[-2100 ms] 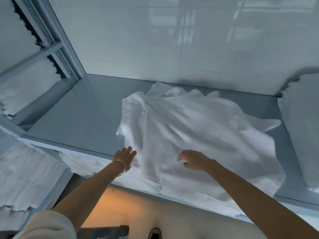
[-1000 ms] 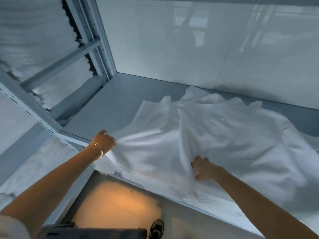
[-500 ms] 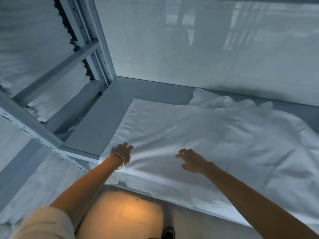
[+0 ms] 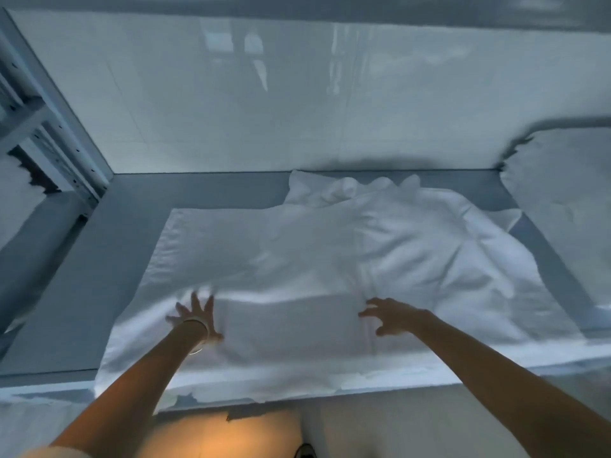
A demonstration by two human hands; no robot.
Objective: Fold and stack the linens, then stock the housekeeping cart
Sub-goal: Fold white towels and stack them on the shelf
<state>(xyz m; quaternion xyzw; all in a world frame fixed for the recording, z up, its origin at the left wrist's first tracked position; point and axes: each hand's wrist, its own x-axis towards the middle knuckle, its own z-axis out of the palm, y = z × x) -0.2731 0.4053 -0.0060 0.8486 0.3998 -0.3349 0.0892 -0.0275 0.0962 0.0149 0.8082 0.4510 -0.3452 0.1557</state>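
A large white linen sheet (image 4: 330, 259) lies spread over a grey shelf surface (image 4: 99, 276), flat on its left half and bunched in folds toward the back right. Its near edge hangs over the shelf's front lip. My left hand (image 4: 195, 314), with bangles at the wrist, lies flat on the sheet with fingers spread. My right hand (image 4: 391, 315) hovers over or lightly touches the sheet near a crease, fingers spread and slightly bent, holding nothing.
A glossy white tiled wall (image 4: 297, 100) backs the shelf. A stack of white linens (image 4: 562, 206) sits at the right. A metal rack upright (image 4: 59, 133) with more linens (image 4: 16, 200) stands at the left. Below is a lit floor (image 4: 231, 434).
The sheet's left half, gripped and pulled leftward earlier, now lies flat. Both hands have let go and spread open over the near part of the sheet. The view has swung to the right.
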